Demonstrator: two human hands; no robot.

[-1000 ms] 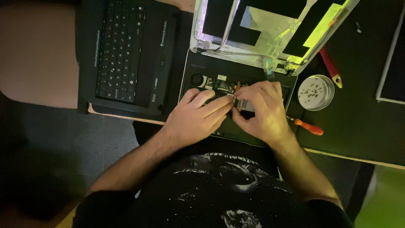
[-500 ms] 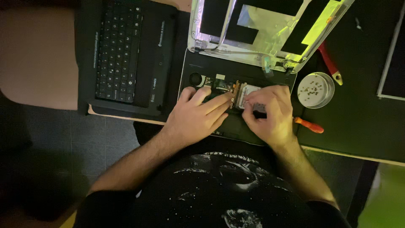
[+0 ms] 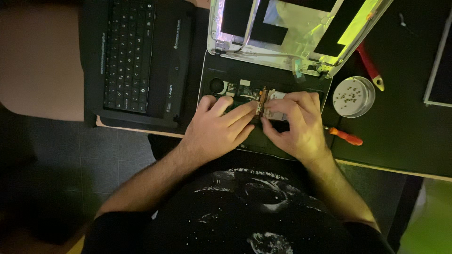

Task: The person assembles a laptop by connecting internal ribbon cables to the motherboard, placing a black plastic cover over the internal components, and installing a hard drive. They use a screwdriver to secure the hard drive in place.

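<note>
We pinched a small silvery part (image 3: 273,112) with our right hand (image 3: 296,124) inside the opened black laptop (image 3: 245,84); our left hand (image 3: 219,129) pressed flat, holding nothing.

The head view is dim, with a warm yellowish cast. Light falls from above onto the middle, so the hands (image 3: 263,124) and the silvery foil-lined lid panel (image 3: 292,35) are brightest; the foil throws pale glare and a yellow-green sheen. The black table (image 3: 405,136) and the floor at left sink into near-black shadow. Fine detail is soft and slightly grainy, mostly in the dark corners.
</note>
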